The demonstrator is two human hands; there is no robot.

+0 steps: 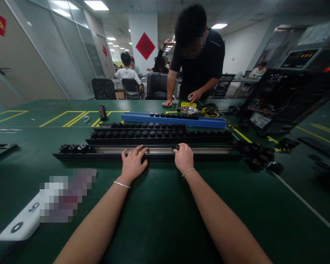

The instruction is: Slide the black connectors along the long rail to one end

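Observation:
A long black rail [104, 156] with a shiny metal channel lies across the green table in front of me. My left hand [133, 163] rests on its near edge, fingers spread flat on the channel. My right hand [183, 157] is closed over a small black roller piece [177, 147] sitting in the channel. A few black rollers [74, 148] sit at the rail's left end. Behind it lie two more black rails [159, 137] filled with rollers.
A blue rail [176, 121] lies further back. A heap of loose black rollers [257, 156] sits to the right. A person in black stands across the table, hands near a metal bowl [189, 109]. A white device [27, 216] lies at front left, machinery [286, 95] at right.

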